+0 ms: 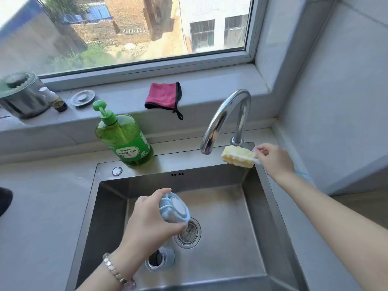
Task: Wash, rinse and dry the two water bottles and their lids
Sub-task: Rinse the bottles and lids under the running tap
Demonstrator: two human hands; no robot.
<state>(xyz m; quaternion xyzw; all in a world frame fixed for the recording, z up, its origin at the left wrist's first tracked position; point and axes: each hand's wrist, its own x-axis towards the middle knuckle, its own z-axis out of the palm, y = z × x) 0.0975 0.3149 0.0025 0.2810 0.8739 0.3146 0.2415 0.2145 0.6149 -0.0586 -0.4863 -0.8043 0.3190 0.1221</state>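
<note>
Blue lid (pixel 175 207) was held over the sink (pixel 210 181) basin, left hand (pixel 147 223) fingers curled round it, above the drain (pixel 189 234). Right hand (pixel 273 158), arm extended, pinched the yellow sponge brush (pixel 238 156) at the rear right rim beside the faucet (pixel 226 114). Bottle (pixel 160 259) sat in the basin by the drain, partly hidden by the left hand; contents unreadable.

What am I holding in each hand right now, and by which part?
The left hand grips the pale blue lid around its side. The right hand pinches the yellow sponge brush by its handle, just behind the sponge head.
</note>
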